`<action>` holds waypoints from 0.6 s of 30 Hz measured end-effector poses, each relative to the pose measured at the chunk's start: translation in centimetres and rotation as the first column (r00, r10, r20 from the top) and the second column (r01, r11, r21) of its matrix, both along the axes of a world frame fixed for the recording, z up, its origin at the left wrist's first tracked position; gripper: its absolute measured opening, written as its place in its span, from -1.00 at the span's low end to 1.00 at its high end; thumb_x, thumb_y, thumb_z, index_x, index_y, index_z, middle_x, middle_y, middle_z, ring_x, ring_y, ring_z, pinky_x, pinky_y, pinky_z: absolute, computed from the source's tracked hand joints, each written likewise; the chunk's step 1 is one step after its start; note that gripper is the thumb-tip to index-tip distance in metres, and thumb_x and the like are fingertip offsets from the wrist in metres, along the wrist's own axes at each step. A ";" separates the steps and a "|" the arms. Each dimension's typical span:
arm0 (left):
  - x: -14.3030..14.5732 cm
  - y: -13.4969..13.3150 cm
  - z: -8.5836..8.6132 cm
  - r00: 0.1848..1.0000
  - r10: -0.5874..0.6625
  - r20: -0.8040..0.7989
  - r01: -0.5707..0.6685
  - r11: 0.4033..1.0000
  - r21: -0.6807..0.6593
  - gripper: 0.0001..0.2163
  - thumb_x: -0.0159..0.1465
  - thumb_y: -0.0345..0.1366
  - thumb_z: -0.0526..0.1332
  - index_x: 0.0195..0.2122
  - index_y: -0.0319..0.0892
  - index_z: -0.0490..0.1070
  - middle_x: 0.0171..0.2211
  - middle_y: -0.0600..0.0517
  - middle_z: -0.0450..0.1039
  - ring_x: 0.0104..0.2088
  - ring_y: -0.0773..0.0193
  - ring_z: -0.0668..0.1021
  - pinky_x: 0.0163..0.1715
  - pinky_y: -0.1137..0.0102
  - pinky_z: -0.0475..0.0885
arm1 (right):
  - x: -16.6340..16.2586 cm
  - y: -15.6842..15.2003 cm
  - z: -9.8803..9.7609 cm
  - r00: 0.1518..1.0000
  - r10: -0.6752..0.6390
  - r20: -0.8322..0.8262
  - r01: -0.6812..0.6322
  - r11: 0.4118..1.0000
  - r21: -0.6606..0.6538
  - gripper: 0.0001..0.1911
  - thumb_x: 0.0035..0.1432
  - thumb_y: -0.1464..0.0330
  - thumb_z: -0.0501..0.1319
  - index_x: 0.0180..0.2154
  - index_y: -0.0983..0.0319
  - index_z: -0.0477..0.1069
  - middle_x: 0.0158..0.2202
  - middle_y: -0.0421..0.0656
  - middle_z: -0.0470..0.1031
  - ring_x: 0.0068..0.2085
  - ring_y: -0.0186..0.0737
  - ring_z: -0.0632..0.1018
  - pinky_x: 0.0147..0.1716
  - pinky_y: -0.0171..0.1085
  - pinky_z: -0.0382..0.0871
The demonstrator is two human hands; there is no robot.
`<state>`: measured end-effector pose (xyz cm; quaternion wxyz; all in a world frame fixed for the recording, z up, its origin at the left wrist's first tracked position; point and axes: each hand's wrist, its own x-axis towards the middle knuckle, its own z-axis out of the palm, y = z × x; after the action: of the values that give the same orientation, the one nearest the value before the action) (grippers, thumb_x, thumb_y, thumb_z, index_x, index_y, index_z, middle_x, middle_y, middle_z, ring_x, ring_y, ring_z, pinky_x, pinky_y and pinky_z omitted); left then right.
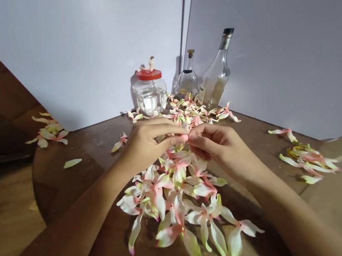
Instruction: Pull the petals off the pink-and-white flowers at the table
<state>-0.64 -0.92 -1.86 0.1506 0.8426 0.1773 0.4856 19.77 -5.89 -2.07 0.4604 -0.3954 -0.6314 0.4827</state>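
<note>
Over the middle of the table, my left hand (156,137) and my right hand (215,141) meet fingertip to fingertip. Both are closed in a pinch on one small pink and white flower piece (186,137), most of it hidden by the fingers. Below them spreads a heap of pink, white and pale green artificial-looking flowers (178,211), some with magenta petal tips. Behind the hands lies a second pile of similar flowers (189,106), reaching the foot of the jar and bottles.
A clear jar with a red lid (151,90) stands at the back of the brown round table (95,222). Right of it are a small corked bottle (188,77) and a taller bottle (217,75). More flowers lie left (50,131) and right (312,159). White panels (100,49) rise behind.
</note>
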 end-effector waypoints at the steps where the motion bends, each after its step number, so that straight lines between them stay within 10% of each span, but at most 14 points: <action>1: 0.0 0.1 -0.1 1.000 -0.003 0.009 0.003 1.000 -0.011 -0.90 0.28 -0.33 0.36 -0.20 -0.07 0.66 -0.27 -0.03 0.65 -0.24 0.27 0.62 -0.19 0.38 0.50 | 0.0 -0.1 0.1 1.000 0.017 0.016 -0.017 1.000 -0.004 -0.74 0.24 0.18 0.35 -0.25 0.27 0.52 -0.51 -0.25 0.39 -0.51 -0.40 0.32 -0.52 -0.36 0.15; 18: -0.5 0.2 0.1 0.995 -0.077 0.056 0.081 0.994 -0.071 -0.93 0.21 -0.36 0.42 -0.29 -0.05 0.66 -0.41 0.03 0.64 -0.34 0.28 0.60 -0.26 0.36 0.48 | 0.2 0.0 -0.2 0.999 0.044 0.032 -0.044 0.999 0.008 -0.69 0.21 0.18 0.39 -0.42 0.27 0.46 -0.54 -0.24 0.46 -0.55 -0.41 0.35 -0.56 -0.39 0.15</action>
<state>-1.17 -0.68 -1.71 0.2050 0.8297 0.1574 0.4948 19.92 -5.86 -2.23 0.4412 -0.3872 -0.6493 0.4835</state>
